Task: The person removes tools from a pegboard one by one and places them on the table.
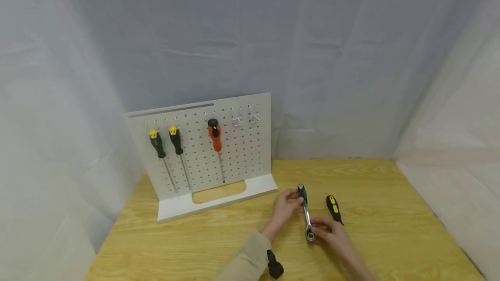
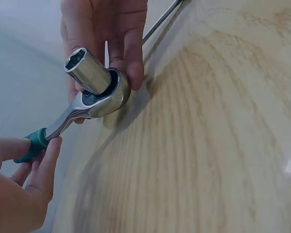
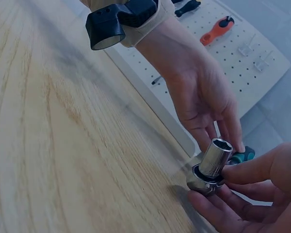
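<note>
A ratchet wrench with a green handle and a chrome shank is held between both hands close over the wooden table. My left hand grips the green handle between thumb and fingers. At the other end, my right hand pinches the round ratchet head between thumb and fingers. A shiny chrome socket sits on that head, its hexagonal opening facing away from it. Just right of the hands lies a black screwdriver with yellow inlays, its shaft partly hidden in the head view.
A white pegboard stand stands at the back left. Two black-and-yellow screwdrivers and an orange screwdriver hang on it. Clear hooks sit at its upper right. Pale curtains surround the wooden table.
</note>
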Demonstrator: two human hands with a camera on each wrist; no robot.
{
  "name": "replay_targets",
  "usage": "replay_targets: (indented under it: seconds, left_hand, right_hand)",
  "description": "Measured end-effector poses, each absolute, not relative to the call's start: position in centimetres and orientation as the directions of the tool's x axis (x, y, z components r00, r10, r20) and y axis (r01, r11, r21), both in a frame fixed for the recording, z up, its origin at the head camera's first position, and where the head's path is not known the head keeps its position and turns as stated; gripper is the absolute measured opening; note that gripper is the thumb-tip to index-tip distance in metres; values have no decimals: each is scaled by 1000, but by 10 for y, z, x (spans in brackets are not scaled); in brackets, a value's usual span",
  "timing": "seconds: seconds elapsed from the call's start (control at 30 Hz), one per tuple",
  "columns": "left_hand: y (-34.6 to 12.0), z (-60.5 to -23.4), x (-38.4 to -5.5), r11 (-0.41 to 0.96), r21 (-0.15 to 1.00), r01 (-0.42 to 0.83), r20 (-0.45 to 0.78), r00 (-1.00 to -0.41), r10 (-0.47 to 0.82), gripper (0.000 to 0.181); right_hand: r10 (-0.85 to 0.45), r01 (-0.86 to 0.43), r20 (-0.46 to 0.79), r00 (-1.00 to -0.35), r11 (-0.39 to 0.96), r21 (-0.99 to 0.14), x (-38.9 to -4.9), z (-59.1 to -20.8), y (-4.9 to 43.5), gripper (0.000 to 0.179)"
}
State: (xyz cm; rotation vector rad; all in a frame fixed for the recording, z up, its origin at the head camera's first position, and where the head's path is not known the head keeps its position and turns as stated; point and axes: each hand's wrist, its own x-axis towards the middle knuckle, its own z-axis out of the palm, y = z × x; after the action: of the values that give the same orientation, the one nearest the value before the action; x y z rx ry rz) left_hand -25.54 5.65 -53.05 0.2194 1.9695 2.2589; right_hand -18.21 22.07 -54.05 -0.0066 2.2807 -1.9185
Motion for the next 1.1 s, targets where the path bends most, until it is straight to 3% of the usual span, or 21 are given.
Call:
replay_targets:
  seconds: [0.83, 1.1]
  left_hand:
    - [79, -548, -254, -44, 998, -55, -45, -978, 205, 25]
    - [78, -550, -256, 112, 993, 35, 8, -972, 234, 30]
  right_hand:
    - [-86, 61, -104, -991, 403, -913, -168, -541, 236, 25]
    - [7, 79, -89, -996, 526, -847, -166, -540, 236, 20]
